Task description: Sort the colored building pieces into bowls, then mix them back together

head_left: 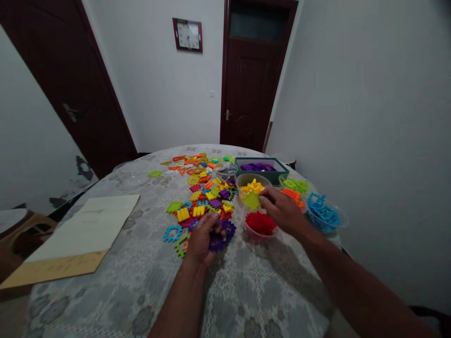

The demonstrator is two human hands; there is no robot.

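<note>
Pinching a yellow-green piece (251, 201) between thumb and fingers, our right hand (276, 205) has it at the near rim of the bowl of yellow pieces (239, 189); we cannot tell whether it touches the rim. Just nearer to us stands the bowl of red pieces (253, 236). Our left hand (204, 238) has its fingers curled at the near end of the mixed pile (202, 204), beside purple pieces (218, 240); we cannot tell whether it grips one. Right of our right hand, we see orange pieces (294, 198) and a bowl of blue pieces (341, 221). Behind the yellow ones, a green-sided tray (275, 177) of purple pieces rests on our cloth-covered worktop (141, 267).
</note>
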